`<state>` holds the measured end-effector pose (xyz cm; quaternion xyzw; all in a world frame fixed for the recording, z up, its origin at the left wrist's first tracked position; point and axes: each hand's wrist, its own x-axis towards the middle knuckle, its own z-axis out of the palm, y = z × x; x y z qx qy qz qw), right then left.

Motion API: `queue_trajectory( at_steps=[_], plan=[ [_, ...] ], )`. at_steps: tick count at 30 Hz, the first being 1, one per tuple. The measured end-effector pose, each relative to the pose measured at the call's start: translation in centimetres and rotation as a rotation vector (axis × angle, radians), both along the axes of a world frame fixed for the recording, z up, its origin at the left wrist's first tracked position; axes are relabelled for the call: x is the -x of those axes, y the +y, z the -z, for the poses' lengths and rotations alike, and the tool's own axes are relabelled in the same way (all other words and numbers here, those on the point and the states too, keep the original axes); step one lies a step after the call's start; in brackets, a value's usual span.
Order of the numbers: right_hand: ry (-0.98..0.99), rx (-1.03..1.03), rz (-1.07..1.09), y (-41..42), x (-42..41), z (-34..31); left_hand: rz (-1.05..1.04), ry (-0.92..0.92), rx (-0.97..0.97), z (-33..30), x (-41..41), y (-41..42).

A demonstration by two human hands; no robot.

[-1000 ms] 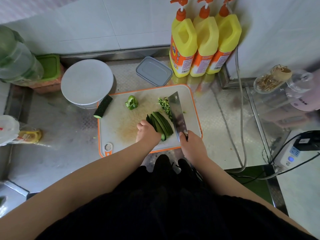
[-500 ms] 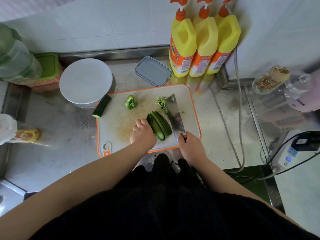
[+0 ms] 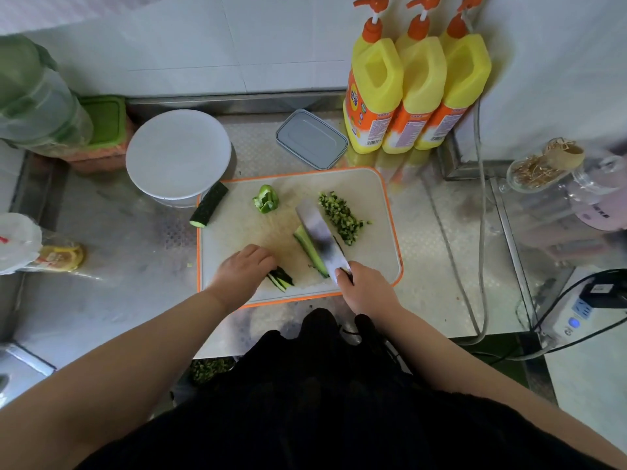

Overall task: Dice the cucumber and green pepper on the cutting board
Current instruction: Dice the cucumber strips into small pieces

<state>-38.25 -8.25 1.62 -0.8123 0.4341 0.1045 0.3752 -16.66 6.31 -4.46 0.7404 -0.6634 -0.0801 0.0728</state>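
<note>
The right hand [image 3: 368, 293] has its grip clenched around the dark handle of a broad steel cleaver [image 3: 320, 239]; the blade points away from this grip, toward the wall, and is blurred. Just left of the blade, touching it, lie long green cucumber strips [image 3: 309, 250] on the white plastic cutting board with orange rim [image 3: 380, 195]. Beyond the blade, on its right side, there is a pile of small diced green cucumber pieces [image 3: 342, 218]. The left hand [image 3: 242, 271] is well apart from the cleaver, at the near left part of the board. Its fingers curl onto a short bundle of dark green cucumber strips [image 3: 281, 279], and the grip holds them against the board. Farther from this grip, toward the wall, a bright green pepper piece [image 3: 265, 200] sits on the board. A dark green cucumber half [image 3: 209, 209] lies tilted across the far left rim of the board, partly over the steel worktop [image 3: 135, 239], just beside a round white bowl [image 3: 178, 156].
</note>
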Motion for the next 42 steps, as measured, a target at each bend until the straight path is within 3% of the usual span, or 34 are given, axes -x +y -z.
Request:
queue_trajectory(
  at_steps=[5,9,14,22,29,42],
  plan=[
    [0.082,0.088,-0.349,0.6,-3.1,0.7,0.060,0.011,0.029,0.7,-0.5,1.2],
    [0.113,0.144,-0.436,1.1,-4.4,1.4,0.004,0.001,0.091,1.3,-0.4,1.7],
    [0.121,0.129,-0.465,1.7,-4.8,2.0,-0.079,0.044,0.151,2.1,0.0,1.6],
    [0.175,0.088,-0.434,2.8,-4.9,1.9,-0.021,0.002,0.309,3.0,-0.3,2.4],
    [0.169,0.083,-0.341,2.8,-4.8,2.3,0.044,0.040,0.292,3.3,-1.2,1.3],
    [0.179,0.090,-0.413,2.6,-5.3,2.0,-0.020,0.042,0.324,2.9,0.4,2.0]
  ],
)
